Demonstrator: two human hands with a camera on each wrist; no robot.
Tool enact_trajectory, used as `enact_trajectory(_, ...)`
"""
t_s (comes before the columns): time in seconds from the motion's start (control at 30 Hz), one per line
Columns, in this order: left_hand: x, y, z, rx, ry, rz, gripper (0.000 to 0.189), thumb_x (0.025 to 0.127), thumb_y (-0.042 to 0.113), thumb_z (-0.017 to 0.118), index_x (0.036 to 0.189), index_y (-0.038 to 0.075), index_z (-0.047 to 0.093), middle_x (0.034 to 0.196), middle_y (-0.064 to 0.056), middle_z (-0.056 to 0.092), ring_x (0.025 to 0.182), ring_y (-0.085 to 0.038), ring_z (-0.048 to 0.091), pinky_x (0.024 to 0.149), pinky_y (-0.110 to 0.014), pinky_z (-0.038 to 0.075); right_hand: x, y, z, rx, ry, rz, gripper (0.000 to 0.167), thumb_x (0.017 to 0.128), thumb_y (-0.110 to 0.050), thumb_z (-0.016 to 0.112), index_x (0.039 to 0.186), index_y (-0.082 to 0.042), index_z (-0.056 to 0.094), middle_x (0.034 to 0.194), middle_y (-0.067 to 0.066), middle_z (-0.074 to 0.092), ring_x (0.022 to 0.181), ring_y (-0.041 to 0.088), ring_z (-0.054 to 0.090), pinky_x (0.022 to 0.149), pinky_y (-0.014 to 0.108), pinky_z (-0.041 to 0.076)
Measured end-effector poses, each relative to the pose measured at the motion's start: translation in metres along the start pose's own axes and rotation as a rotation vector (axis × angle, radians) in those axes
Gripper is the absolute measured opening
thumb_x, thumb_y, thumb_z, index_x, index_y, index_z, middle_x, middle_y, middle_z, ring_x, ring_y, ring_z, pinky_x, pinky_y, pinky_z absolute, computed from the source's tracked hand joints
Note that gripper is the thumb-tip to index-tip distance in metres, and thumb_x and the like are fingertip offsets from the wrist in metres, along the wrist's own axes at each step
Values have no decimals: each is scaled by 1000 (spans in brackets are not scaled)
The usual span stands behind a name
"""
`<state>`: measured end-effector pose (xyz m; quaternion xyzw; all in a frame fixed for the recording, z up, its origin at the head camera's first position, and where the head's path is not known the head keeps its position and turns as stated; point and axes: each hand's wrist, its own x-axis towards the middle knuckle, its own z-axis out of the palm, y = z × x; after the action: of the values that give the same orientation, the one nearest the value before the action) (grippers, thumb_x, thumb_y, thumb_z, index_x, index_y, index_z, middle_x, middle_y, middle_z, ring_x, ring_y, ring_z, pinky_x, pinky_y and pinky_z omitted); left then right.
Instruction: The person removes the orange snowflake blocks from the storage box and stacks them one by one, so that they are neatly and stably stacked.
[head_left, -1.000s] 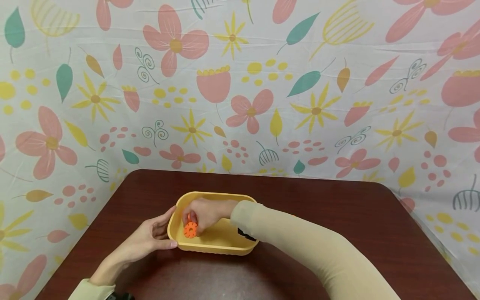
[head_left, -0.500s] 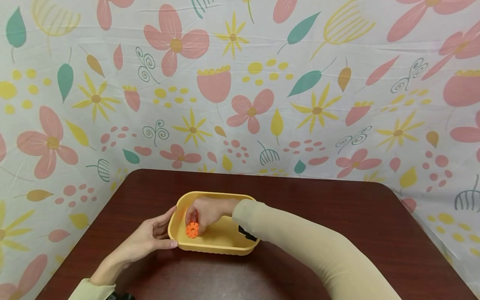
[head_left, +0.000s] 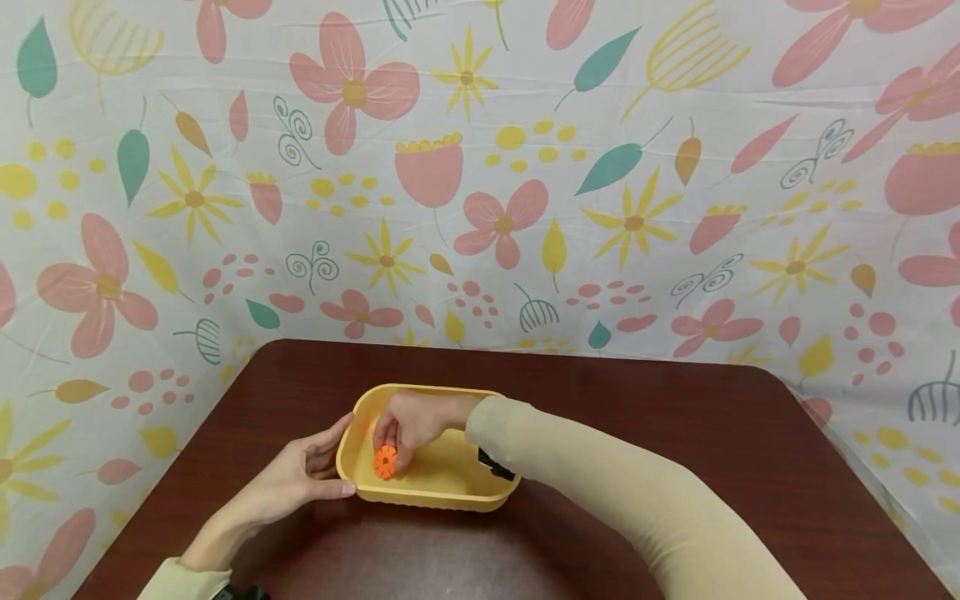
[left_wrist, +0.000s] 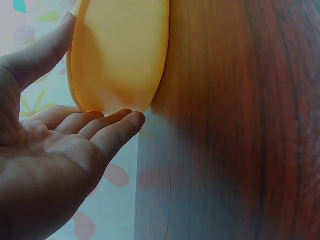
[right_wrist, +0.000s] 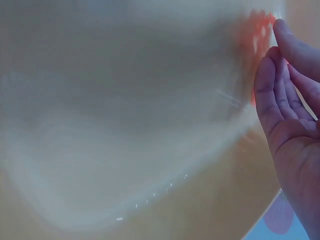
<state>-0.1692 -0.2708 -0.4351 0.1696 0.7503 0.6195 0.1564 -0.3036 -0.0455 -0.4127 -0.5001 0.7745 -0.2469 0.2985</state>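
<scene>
A yellow bin (head_left: 465, 502) with rounded corners stands on the table. My left hand (head_left: 288, 477) steadies its left end, thumb tip at the near rim and index finger at the far rim. In the left wrist view the fingers of that hand (left_wrist: 85, 135) are mostly straight against the bin's end (left_wrist: 120, 55). Inside the bin, my right hand (head_left: 415, 421) pinches a small orange notched disc (head_left: 386, 461), like a snowflake building piece. A bit of orange (head_left: 372, 430) shows just behind those fingers. In the right wrist view, orange (right_wrist: 257, 35) appears blurred beside the fingertips.
The dark red-brown wooden table (head_left: 637, 433) extends around the bin. A flower-patterned cloth (head_left: 480, 167) hangs behind it and along both sides. The right forearm's pale sleeve (head_left: 622, 483) crosses over the bin's right end.
My right hand has shifted slightly right inside the bin, with the orange notched disc in its fingers; the disc has turned a little. My left hand and the bin have hardly moved.
</scene>
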Motion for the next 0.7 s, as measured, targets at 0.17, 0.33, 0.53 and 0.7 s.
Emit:
enact_trajectory(0.17, 0, 0, 0, -11, -9, 5, 100, 93, 6, 80, 167, -3, 13, 170, -29, 14, 148, -50, 31, 103, -32, 51, -5, -2, -7, -40, 24, 7, 34, 79, -2, 93, 111, -3, 80, 87, -5, 73, 78, 3, 63, 76, 17, 54)
enact_trajectory(0.33, 1, 0, 0, -13, -20, 13, 101, 94, 6, 80, 167, -3, 11, 170, -29, 14, 148, -49, 30, 103, -31, 51, -15, -6, -18, -72, 63, 1, 36, 79, -7, 95, 112, -6, 81, 90, -6, 75, 82, 4, 66, 78, 17, 54)
enact_trajectory(0.53, 3, -3, 0, 3, -9, -9, 103, 93, 8, 81, 168, -1, 12, 171, -25, 14, 150, -44, 30, 104, -27, 49, -39, -13, -30, -72, 113, -3, 36, 80, -8, 94, 114, -6, 81, 94, -5, 74, 83, 5, 66, 78, 20, 55)
enact_trajectory(0.7, 3, -4, 0, 8, -8, -8, 104, 93, 7, 81, 168, 0, 9, 173, -23, 9, 152, -45, 23, 106, -28, 47, -66, -16, -37, -40, 167, -11, 34, 83, -8, 92, 115, -7, 80, 96, -4, 75, 82, 10, 65, 74, 23, 54)
